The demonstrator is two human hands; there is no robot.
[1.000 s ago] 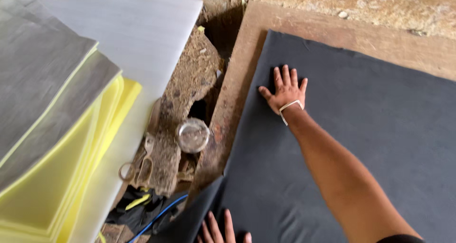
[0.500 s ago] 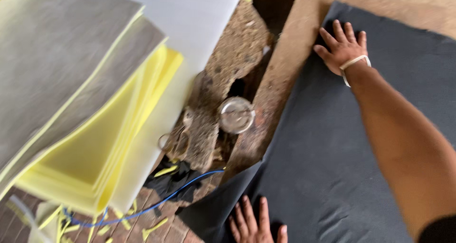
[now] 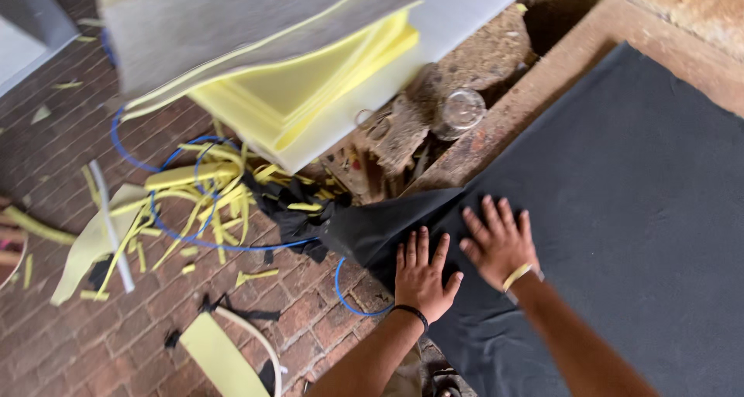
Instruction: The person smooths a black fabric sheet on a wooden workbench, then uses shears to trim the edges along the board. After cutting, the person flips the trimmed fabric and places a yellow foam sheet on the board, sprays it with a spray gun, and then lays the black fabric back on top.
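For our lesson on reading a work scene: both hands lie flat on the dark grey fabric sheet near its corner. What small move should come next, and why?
Probably a short outward sweep of both palms toward the corner. The left hand and right hand lie flat, side by side, on the dark grey fabric sheet, whose corner is wrinkled and hangs off the wooden board toward the red brick floor.

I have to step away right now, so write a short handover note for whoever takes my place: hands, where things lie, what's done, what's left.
Left hand: flat, fingers spread, on the near corner of the black fabric sheet, holding nothing.
Right hand: flat beside it, also pressing the sheet.
The sheet covers most of the wooden board; its near corner droops, creased, over the board's edge.
Stack of yellow foam sheets, glass jar, blue cable and yellow foam scraps lie to the left.
Done: most of the sheet lies flat.
Left: the creased corner.
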